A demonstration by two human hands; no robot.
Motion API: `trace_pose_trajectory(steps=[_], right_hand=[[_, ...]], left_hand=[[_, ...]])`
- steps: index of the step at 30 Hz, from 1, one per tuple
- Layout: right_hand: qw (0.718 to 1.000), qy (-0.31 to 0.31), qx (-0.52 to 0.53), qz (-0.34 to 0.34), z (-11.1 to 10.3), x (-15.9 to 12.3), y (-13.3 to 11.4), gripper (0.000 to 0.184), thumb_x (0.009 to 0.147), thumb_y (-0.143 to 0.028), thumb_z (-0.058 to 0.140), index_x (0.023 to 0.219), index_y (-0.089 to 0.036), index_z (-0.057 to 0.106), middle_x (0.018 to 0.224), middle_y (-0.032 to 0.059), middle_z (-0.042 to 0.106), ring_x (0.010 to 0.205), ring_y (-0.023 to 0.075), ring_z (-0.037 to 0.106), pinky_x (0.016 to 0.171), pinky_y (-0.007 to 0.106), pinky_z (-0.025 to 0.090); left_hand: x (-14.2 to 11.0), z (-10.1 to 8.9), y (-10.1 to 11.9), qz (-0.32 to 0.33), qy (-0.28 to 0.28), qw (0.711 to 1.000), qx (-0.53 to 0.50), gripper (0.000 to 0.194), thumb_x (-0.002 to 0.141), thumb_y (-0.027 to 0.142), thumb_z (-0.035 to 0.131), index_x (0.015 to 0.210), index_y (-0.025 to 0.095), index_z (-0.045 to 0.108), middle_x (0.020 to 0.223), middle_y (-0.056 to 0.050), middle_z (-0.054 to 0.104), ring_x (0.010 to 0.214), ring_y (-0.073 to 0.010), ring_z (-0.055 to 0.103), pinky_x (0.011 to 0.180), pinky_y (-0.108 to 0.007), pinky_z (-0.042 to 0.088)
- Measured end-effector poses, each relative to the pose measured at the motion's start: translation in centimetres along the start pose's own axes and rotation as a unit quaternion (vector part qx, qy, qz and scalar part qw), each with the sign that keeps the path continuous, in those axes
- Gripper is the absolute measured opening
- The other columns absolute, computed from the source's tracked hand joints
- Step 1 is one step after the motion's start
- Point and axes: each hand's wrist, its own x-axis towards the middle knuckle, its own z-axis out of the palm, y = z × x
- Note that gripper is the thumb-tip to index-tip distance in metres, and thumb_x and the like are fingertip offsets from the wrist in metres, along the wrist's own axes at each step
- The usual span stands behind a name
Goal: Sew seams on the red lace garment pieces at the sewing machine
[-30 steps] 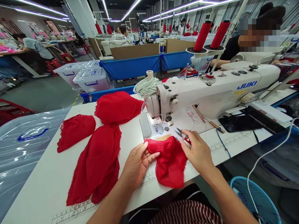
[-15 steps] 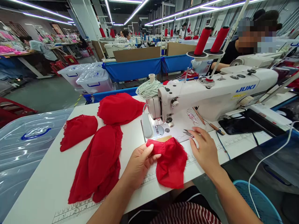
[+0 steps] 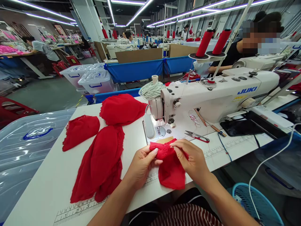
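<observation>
A red fabric piece with a lacy band (image 3: 171,172) hangs over the front edge of the sewing table (image 3: 47,179). My left hand (image 3: 143,164) pinches its left end between thumb and fingers. At the upper right of the same piece, my right hand (image 3: 191,158) is closed on the lace edge. Thread snips (image 3: 198,137) with red handles lie on the table just beyond my right hand. Behind both hands stands a white sewing machine (image 3: 211,94), its needle area above the metal plate. The right fingertips partly cover the fabric.
Several red fabric pieces (image 3: 98,163) are spread on the table's left. A screwdriver (image 3: 217,129) and a black phone (image 3: 242,126) lie right of the snips. Clear plastic bins (image 3: 35,150) stand at the left, a blue basket (image 3: 256,201) below right. Another person (image 3: 244,47) sits beyond the machine.
My right hand has let go of the snips, which now rest on the table, and has moved left onto the fabric's lace edge. My left hand keeps its pinch.
</observation>
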Motion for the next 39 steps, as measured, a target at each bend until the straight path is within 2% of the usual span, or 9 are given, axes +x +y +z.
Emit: trace_pose_trajectory(steps=[5,10,13,19,23,29,31,36,39], right_hand=[[0.97,-0.145,0.155,0.122,-0.6,1.9,1.2,0.025,0.094,-0.031,0.043,0.104,-0.022,0.064,0.114,0.0065,0.062,0.106,0.019,0.056,0.095,0.036,0.043],[0.804,-0.361,0.367,0.296,-0.1,1.8,1.3,0.042,0.088,-0.05,0.052,0.119,-0.022,0.057,0.079,-0.001,0.055,0.059,0.009,0.049,0.051,0.021,0.039],[0.795,-0.327,0.39,0.331,0.0,1.3,1.6,0.035,0.079,-0.046,0.067,0.099,-0.018,0.062,0.066,-0.0055,0.047,0.053,0.0063,0.038,0.049,0.02,0.029],[0.882,-0.197,0.319,0.285,-0.3,1.1,1.7,0.024,0.076,-0.04,0.071,0.075,-0.017,0.062,0.075,-0.0012,0.055,0.07,0.0123,0.048,0.065,0.025,0.036],[0.854,-0.167,0.4,0.289,0.3,0.7,1.0,0.025,0.073,-0.039,0.073,0.077,-0.019,0.06,0.091,0.0006,0.059,0.081,0.0141,0.052,0.071,0.026,0.041],[0.806,-0.145,0.458,0.347,1.0,0.2,-0.2,0.034,0.065,-0.038,0.08,0.074,-0.017,0.054,0.068,-0.0047,0.055,0.062,0.0085,0.049,0.058,0.02,0.037],[0.793,-0.14,0.475,0.355,0.9,0.2,-0.3,0.036,0.062,-0.036,0.082,0.072,-0.017,0.053,0.065,-0.0056,0.054,0.059,0.007,0.048,0.056,0.019,0.036],[0.707,-0.219,0.549,0.389,0.4,0.4,0.2,0.042,0.064,-0.045,0.08,0.085,-0.015,0.061,0.071,-0.0004,0.062,0.062,0.0102,0.057,0.061,0.022,0.042],[0.709,-0.26,0.526,0.392,0.1,0.4,0.4,0.041,0.062,-0.042,0.082,0.085,-0.013,0.064,0.071,0.0005,0.062,0.066,0.0124,0.059,0.065,0.024,0.044]], left_hand=[[-0.4,0.1,-0.1,-0.021,-0.07,0.997,0.035,0.029,0.071,0.037,0.075,0.083,0.011,0.07,0.059,0.004,0.054,0.044,-0.0015,0.038,0.04,-0.013,0.032],[-0.6,0.0,0.4,-0.003,-0.072,0.996,0.058,0.031,0.073,0.036,0.074,0.094,0.018,0.058,0.067,0.002,0.064,0.054,-0.0099,0.057,0.052,-0.02,0.043],[-0.5,-0.1,0.6,0.029,-0.045,0.994,0.1,0.032,0.072,0.034,0.074,0.094,0.017,0.058,0.075,-0.001,0.067,0.065,-0.0132,0.061,0.061,-0.024,0.047],[-0.3,-0.4,0.5,0.1,0.057,0.964,0.24,0.021,0.068,0.033,0.073,0.075,0.016,0.062,0.053,0.006,0.051,0.05,-0.0076,0.044,0.047,-0.018,0.034],[-0.3,-0.5,0.4,0.164,0.077,0.935,0.306,0.017,0.075,0.033,0.065,0.069,0.018,0.064,0.063,0.001,0.059,0.057,-0.0113,0.051,0.048,-0.02,0.038],[-0.6,-0.3,0.1,0.363,0.1,0.837,0.399,0.009,0.08,0.024,0.059,0.075,0.021,0.066,0.081,-0.003,0.059,0.075,-0.0148,0.056,0.06,-0.022,0.046],[-0.8,-0.2,0.1,0.35,0.093,0.849,0.385,0.011,0.083,0.026,0.057,0.075,0.02,0.062,0.081,-0.002,0.057,0.071,-0.0136,0.054,0.058,-0.022,0.046],[-1.0,0.0,0.4,0.147,-0.006,0.965,0.216,0.028,0.085,0.047,0.054,0.078,0.02,0.048,0.063,0.005,0.052,0.039,-0.0061,0.039,0.037,-0.019,0.031],[-1.1,0.1,1.0,0.04,-0.061,0.985,0.155,0.036,0.082,0.055,0.055,0.077,0.02,0.045,0.054,0.008,0.042,0.04,-0.0052,0.03,0.037,-0.017,0.022]])
